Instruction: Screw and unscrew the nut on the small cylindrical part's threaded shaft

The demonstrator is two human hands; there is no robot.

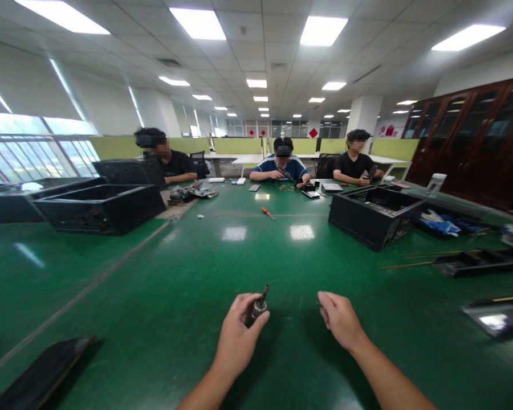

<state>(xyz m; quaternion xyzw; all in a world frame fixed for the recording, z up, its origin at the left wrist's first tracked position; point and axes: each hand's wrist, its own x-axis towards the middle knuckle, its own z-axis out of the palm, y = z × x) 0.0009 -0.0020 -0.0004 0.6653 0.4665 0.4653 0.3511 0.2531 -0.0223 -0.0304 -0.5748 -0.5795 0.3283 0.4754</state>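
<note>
Just above the green table (282, 259), my left hand (238, 327) is closed around a short metal cylinder with a dark shaft (260, 307), which looks like a drill chuck. The shaft points up and away from me, and the thumb presses the near side of the cylinder. To the right, my right hand (340, 319) is closed with its fingers curled and pinched together. A tiny dark spot shows at those fingertips, too small to name. The two hands are apart, and the cylinder touches only the left one.
Black computer cases (102, 208) stand at the left, and another black case (374, 219) at the right. An orange-handled screwdriver (266, 212) lies mid-table. Dark metal trays (487, 262) sit far right; a dark flat piece (47, 373) is near left. Several people sit across the table.
</note>
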